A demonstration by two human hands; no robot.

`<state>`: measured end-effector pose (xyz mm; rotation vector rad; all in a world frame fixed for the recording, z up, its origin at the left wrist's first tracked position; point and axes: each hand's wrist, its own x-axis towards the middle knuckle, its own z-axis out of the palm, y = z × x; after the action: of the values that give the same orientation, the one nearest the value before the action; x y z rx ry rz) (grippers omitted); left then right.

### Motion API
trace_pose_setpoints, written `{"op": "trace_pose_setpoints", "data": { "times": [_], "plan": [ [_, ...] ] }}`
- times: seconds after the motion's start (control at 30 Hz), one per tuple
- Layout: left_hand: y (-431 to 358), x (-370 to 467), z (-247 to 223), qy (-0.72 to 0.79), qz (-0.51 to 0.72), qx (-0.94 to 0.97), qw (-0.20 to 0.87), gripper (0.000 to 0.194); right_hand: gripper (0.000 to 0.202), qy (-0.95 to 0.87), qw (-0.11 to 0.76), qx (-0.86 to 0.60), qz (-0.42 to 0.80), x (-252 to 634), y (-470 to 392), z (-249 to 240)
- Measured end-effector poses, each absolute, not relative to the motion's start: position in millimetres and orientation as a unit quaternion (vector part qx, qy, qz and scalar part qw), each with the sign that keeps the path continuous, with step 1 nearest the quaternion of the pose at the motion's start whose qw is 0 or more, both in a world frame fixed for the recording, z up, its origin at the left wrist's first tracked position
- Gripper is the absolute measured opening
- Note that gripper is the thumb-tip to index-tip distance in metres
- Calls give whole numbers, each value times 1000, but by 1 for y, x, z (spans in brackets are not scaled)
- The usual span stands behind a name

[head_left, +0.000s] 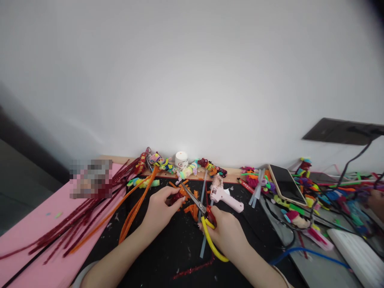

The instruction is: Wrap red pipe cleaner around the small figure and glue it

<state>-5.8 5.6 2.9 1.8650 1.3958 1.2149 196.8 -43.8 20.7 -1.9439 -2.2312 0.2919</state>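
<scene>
My left hand [159, 209] pinches a small piece of red glittery pipe cleaner [176, 199] between thumb and fingers. My right hand [228, 234] is closed around a pair of scissors [207, 230] with yellow and red handles. The scissor blades point up and left, over short orange pipe cleaner pieces [193, 209] and close to the left fingertips. Part of the red piece is hidden by the left fingers. A red pipe cleaner [193, 270] lies on the black mat [159, 264] nearer me.
A pink glue gun [226, 196] lies beyond my right hand, near clear glue sticks [203, 240]. Long red pipe cleaners [87, 218] spread over the pink surface [27, 248] at left. A phone [287, 184], cables and colourful figures crowd the right. A white jar [181, 160] stands by the wall.
</scene>
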Motion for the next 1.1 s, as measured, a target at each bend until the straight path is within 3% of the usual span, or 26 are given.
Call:
{"op": "trace_pose_setpoints", "data": {
  "times": [0.17, 0.97, 1.1],
  "plan": [
    [6, -5, 8, 530, 466, 652, 277, 12, 20, -722, 132, -672, 98, 203, -40, 23],
    [1, -4, 9, 490, 470, 668, 307, 13, 21, -741, 107, -647, 145, 204, -40, 21],
    [2, -4, 9, 496, 480, 651, 315, 14, 19, -729, 137, -648, 174, 204, -39, 21]
  ]
}}
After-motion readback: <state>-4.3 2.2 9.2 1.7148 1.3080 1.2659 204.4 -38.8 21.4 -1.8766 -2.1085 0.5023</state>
